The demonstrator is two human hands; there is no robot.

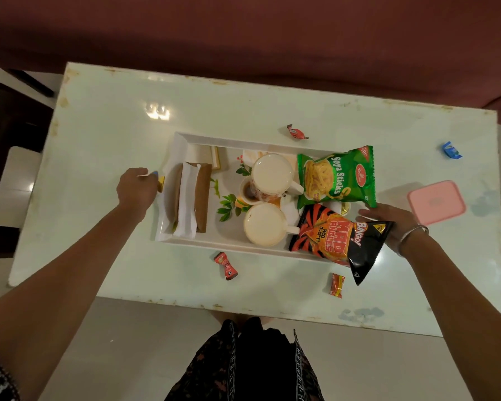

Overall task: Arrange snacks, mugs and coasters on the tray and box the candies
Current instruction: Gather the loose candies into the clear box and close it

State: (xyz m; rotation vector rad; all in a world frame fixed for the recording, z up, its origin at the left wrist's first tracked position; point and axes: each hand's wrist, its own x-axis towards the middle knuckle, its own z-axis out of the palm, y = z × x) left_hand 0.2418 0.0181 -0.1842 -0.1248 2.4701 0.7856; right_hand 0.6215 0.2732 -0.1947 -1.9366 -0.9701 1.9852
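A white tray (185, 138) sits mid-table. It holds two white mugs (272, 173) (265, 224), a small cup (249, 193), square coasters (214, 157) and a brown roll under a white napkin (190, 198). A green Soya Sticks packet (339, 176) and a red-black Bingo packet (330, 238) lie over its right end. My left hand (136, 188) is curled at the tray's left rim, pinching a small yellow candy (160, 183). My right hand (388, 218) lies flat at the right end, fingers extended, partly under the Bingo packet. The pink candy box (436, 202) stands closed beside it.
Loose candies lie on the pale table: a red one (297, 132) behind the tray, a blue one (451, 150) far right, a red one (226, 266) and a red-yellow one (337, 285) in front. A gold candy (344, 209) sits between the packets. A maroon sofa runs behind.
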